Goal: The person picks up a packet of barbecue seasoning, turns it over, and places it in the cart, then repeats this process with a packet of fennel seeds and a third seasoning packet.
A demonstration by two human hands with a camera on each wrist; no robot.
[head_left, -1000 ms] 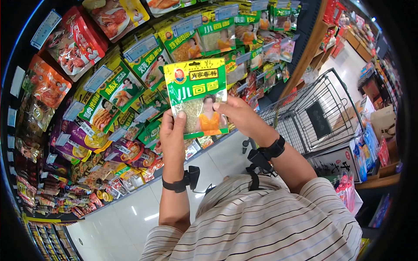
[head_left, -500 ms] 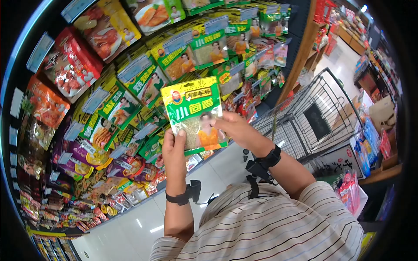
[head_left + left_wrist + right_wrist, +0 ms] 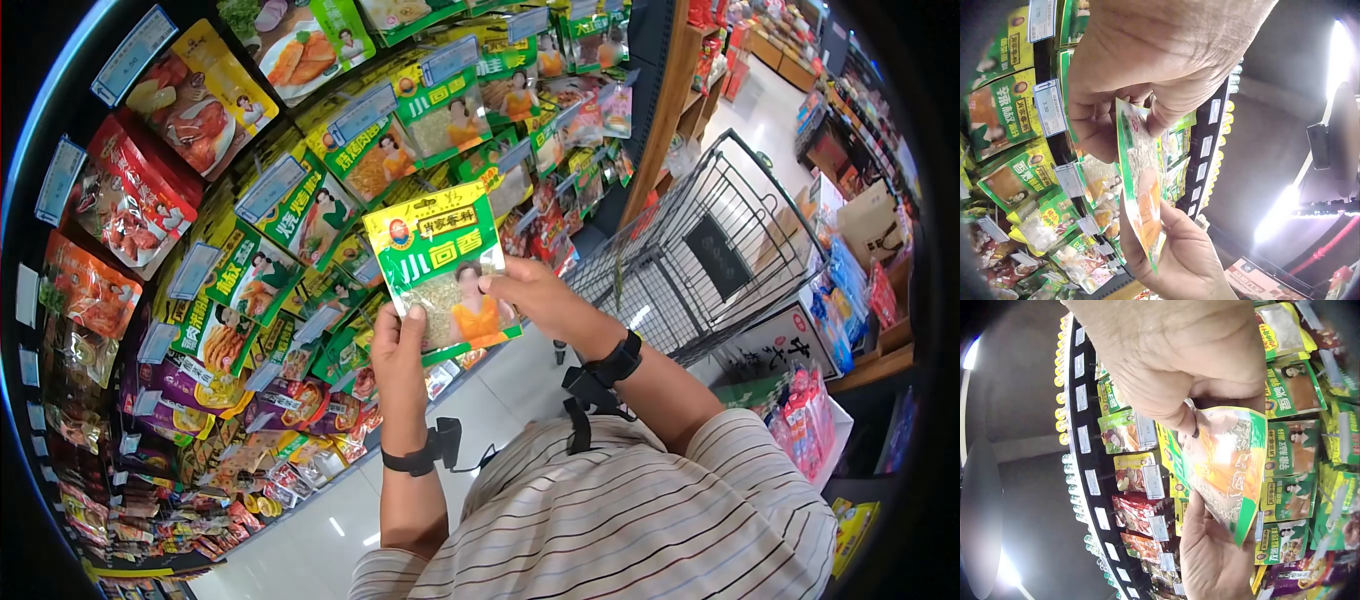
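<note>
A flat green and yellow spice packet (image 3: 436,270) with a clear lower window is held up in front of the shelf, its printed face toward the head camera. The left hand (image 3: 399,350) pinches its lower left edge, thumb on the front. On the opposite edge, the right hand (image 3: 545,298) pinches it with the thumb over the printed figure. In the left wrist view the packet (image 3: 1139,169) appears nearly edge-on between both hands. The right wrist view shows the packet (image 3: 1225,465) tilted, light glaring on its plastic.
Rows of hanging packets (image 3: 268,270) with price tags fill the shelf at left and ahead. A wire shopping cart (image 3: 700,250) stands at right, beside a box of pink packages (image 3: 803,425). Pale floor tiles (image 3: 330,520) show below the shelf.
The packet and both hands first moved lower in the head view, then shifted slightly left. The shelf and cart have shifted left in view. Both hands have kept their grip.
</note>
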